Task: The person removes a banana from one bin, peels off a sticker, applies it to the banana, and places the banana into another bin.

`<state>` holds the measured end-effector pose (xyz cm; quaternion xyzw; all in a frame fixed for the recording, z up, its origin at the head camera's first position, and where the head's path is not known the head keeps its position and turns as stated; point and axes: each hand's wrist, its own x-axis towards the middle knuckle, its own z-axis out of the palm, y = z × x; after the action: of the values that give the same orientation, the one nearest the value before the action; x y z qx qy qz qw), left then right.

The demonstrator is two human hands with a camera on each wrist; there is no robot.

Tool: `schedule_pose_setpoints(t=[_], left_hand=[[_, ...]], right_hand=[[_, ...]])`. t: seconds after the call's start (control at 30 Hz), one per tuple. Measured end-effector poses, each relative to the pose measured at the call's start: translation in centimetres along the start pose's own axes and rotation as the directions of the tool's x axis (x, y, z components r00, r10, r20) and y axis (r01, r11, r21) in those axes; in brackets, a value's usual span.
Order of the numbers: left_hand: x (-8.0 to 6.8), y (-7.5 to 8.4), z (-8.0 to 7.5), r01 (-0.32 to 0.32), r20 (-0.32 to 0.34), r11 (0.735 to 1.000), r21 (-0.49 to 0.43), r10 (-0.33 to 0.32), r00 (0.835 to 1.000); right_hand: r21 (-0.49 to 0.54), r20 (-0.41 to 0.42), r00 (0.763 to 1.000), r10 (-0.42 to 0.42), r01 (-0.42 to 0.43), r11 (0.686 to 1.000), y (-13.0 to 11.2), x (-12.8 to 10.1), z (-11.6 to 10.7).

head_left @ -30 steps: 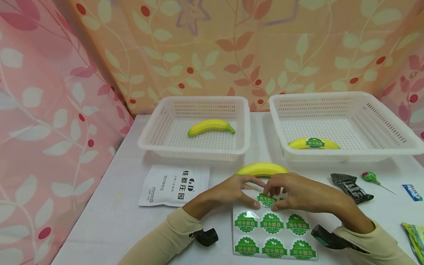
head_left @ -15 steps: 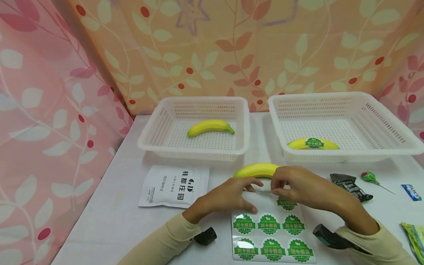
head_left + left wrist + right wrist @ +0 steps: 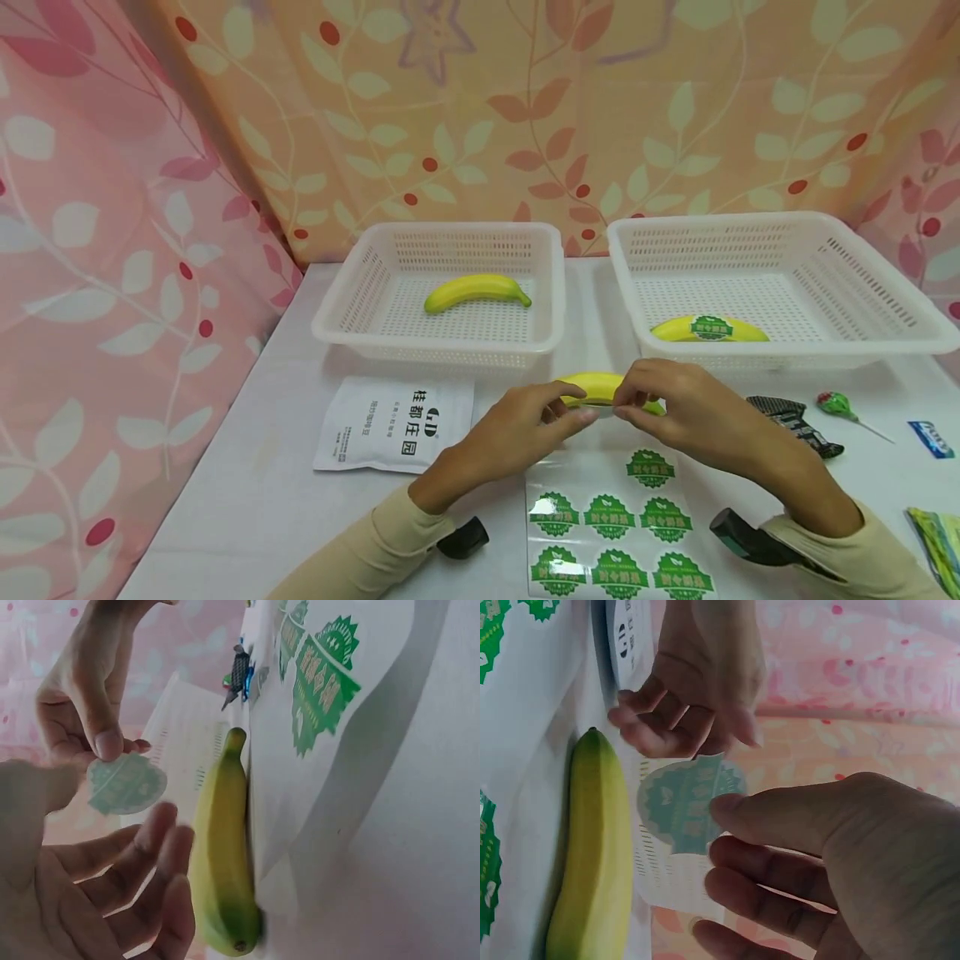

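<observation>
A round green-and-white sticker (image 3: 676,806) is pinched at its edge between the thumb and forefinger of my right hand (image 3: 693,417), its pale back showing in the wrist views. My left hand (image 3: 510,429) hovers beside it, fingers loosely bent, with no plain contact in the wrist views. Just behind and below lies a yellow banana (image 3: 225,847) on the white table, partly covered by both hands in the head view. The sticker sheet (image 3: 581,471) lies flat in front of the banana; several green stickers remain on it, and part of its top row is bare.
Behind are two white baskets: the left one (image 3: 442,344) holds a plain banana (image 3: 476,292), the right one (image 3: 802,344) a banana with a sticker (image 3: 711,327). A white pouch (image 3: 393,422) lies left. A black wrapper (image 3: 806,429), lollipop (image 3: 836,406) and small packets lie right.
The right hand has peeled a sticker off the sheet and lifted it towards the banana. The left hand has left the sheet and moved up beside the sticker.
</observation>
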<state>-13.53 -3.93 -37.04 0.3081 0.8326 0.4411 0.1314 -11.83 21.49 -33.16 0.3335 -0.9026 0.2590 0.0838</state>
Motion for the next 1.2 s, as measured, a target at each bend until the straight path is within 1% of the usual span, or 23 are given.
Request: schedule_pose_setpoints(t=[0.1,0.17,0.23,0.3,0.37,0.43,0.53,0.6,0.67,0.77,0.8,0.87,0.93,1.0,1.07,1.13,1.2], left_hand=[[0.1,-0.2,0.1,0.038,-0.026,0.989,-0.145,-0.043,0.999],[0.2,-0.3,0.3,0.06,-0.054,0.977,-0.205,-0.072,0.996],[0.2,-0.5,0.4,0.069,-0.082,0.971,-0.231,-0.09,0.993],[0.2,-0.6,0.4,0.064,-0.11,0.968,-0.244,-0.093,0.99],[0.3,-0.6,0.5,0.049,-0.13,0.968,-0.246,-0.083,0.988],[0.3,-0.7,0.4,0.021,-0.15,0.971,-0.239,-0.059,0.987],[0.4,-0.7,0.5,-0.011,-0.169,0.979,-0.203,-0.024,0.985],[0.5,-0.8,0.5,-0.022,-0.17,0.983,-0.18,-0.009,0.985],[0.6,-0.8,0.6,-0.024,-0.169,0.987,-0.16,-0.003,0.986],[0.7,-0.9,0.7,-0.027,-0.161,0.991,-0.132,0.005,0.987],[0.7,-0.9,0.8,-0.035,-0.161,0.992,-0.12,0.016,0.987],[0.7,-1.0,0.9,-0.058,-0.168,0.996,-0.062,0.046,0.985],[0.8,-1.1,1.0,-0.093,-0.174,0.996,0.007,0.093,0.98],[0.9,-1.1,1.0,-0.122,-0.171,0.988,0.099,0.137,0.976],[1.1,-1.1,1.0,-0.127,-0.153,0.972,0.197,0.159,0.975],[1.3,-0.9,1.0,-0.109,-0.11,0.955,0.276,0.144,0.983],[1.7,-0.7,1.0,-0.077,-0.062,0.939,0.336,0.104,0.993]], right_hand=[[0.021,-0.022,0.999,-0.044,0.044,0.999,-0.1,0.1,0.6],[0.036,-0.013,0.998,-0.064,0.065,0.997,-0.1,0.1,0.9],[0.044,0.011,0.997,-0.077,0.076,0.996,-0.2,0.2,1.3],[0.05,0.049,0.996,-0.073,0.07,0.996,-0.2,0.3,1.5],[0.06,0.081,0.996,-0.039,0.034,0.998,-0.1,0.3,1.4],[0.065,0.099,0.995,0.033,-0.04,0.997,0.0,0.3,1.2],[0.061,0.085,0.984,0.154,-0.16,0.985,0.1,0.2,0.9],[0.063,0.072,0.977,0.202,-0.207,0.976,0.2,0.2,0.8],[0.079,0.062,0.978,0.201,-0.205,0.975,0.4,0.3,0.8],[0.117,0.07,0.98,0.186,-0.193,0.974,0.7,0.3,0.8],[0.126,0.076,0.98,0.184,-0.193,0.973,0.8,0.3,0.8],[0.133,0.097,0.975,0.199,-0.211,0.968,1.1,0.3,0.8],[0.126,0.12,0.97,0.212,-0.227,0.966,1.3,0.3,0.8],[0.115,0.138,0.966,0.219,-0.236,0.965,1.5,0.2,0.8],[0.107,0.149,0.965,0.215,-0.232,0.967,1.7,0.2,0.9],[0.102,0.161,0.965,0.207,-0.225,0.969,1.8,0.2,1.0],[0.102,0.169,0.965,0.199,-0.218,0.971,2.0,0.2,1.1]])
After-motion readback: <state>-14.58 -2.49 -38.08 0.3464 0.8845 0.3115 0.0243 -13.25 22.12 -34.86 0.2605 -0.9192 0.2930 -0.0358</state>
